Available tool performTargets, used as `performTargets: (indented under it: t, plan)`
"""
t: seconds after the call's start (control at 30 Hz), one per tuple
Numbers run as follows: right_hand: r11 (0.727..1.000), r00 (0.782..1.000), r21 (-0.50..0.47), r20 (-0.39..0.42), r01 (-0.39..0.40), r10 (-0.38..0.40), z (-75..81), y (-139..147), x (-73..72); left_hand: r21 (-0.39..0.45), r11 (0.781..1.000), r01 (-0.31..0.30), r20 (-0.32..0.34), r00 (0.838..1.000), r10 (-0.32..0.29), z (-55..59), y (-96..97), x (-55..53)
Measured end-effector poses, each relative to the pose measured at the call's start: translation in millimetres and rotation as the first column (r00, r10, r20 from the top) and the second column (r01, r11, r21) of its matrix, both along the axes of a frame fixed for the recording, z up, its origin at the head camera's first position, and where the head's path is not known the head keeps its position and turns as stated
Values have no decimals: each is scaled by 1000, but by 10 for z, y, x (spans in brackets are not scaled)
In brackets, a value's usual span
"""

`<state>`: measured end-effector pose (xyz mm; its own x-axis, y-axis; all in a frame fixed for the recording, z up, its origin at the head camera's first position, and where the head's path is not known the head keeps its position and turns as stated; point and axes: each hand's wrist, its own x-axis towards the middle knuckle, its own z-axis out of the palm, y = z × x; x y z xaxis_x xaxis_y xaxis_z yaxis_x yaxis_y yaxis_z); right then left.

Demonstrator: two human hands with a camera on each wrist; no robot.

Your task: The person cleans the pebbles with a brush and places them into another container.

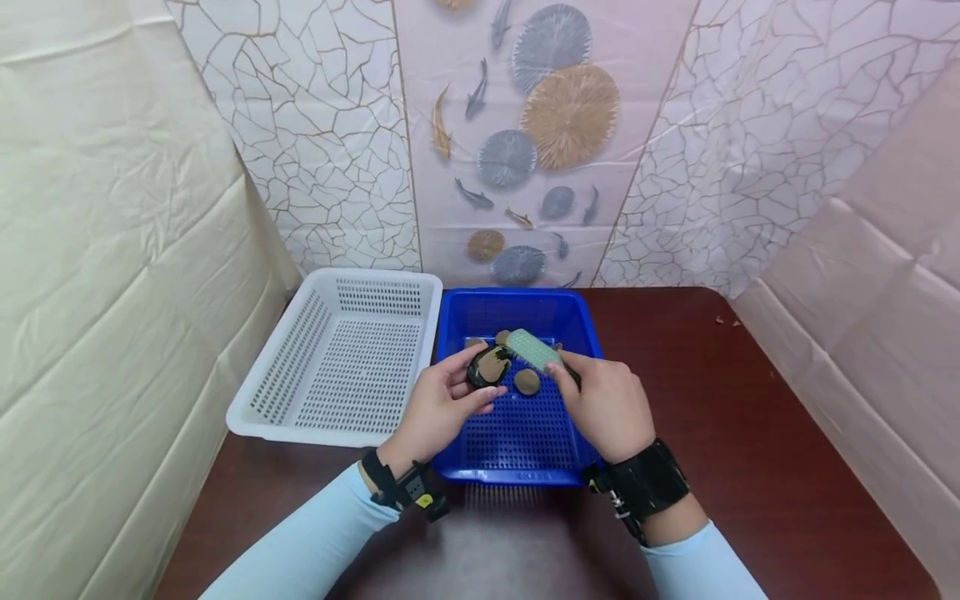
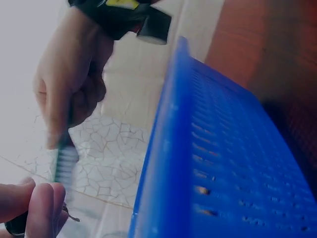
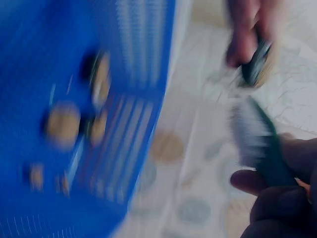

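2 hands are raised over a blue basket (image 1: 517, 477), and much of what they hold is covered by their own fingers. The left hand (image 1: 438, 402) pinches a dark oval object (image 1: 491, 367) between thumb and fingers, so its left edge and underside are out of sight. In the left wrist view only a dark sliver of it shows at the lower left corner, with a thin brownish strand (image 2: 72, 213) poking out by the fingertips. The right hand (image 1: 611, 406) has its fingers curled round the handle of a brush (image 1: 534, 350), hiding most of that handle. Motion blur softens the brush in both wrist views; whether its tip touches the object I cannot tell, only that the 2 are very near each other.

The object has a black, slightly glossy rim around a tan, dull face with a ragged dark patch at 1 end. The brush head looks pale green from above; the right wrist view shows white bristles on a green body.

Inside the blue basket lie several round tan lumps (image 1: 527, 382), some partly behind the brush and fingers and too blurred to count surely. A white basket (image 1: 238, 417) stands just beside it on the reddish-brown table (image 1: 750, 467).
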<state>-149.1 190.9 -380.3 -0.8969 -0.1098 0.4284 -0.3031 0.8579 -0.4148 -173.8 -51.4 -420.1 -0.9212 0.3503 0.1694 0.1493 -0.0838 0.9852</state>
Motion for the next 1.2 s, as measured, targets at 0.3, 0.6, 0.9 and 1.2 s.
performTargets:
  t: [0.3, 0.6, 0.9, 1.2]
  plan:
    - [997, 998, -46, 12, -56, 57, 11, -21, -1, 25, 1000, -5, -18, 1000, 6, 10, -2, -27]
    - [992, 996, -88, -10, -92, 91, 16, -49, 32, 1, 1000, -30, -46, 998, 30, 7, -26, -16]
    - [998, 999, -60, -35, -22, 20, 19, -26, 32, -58, 996, -63, -82, 995, 58, 14, -28, -10]
    - [999, 1000, -27, -11, -23, 23, 9, -17, 20, -85, 993, -85, -102, 992, 77, 17, -11, -10]
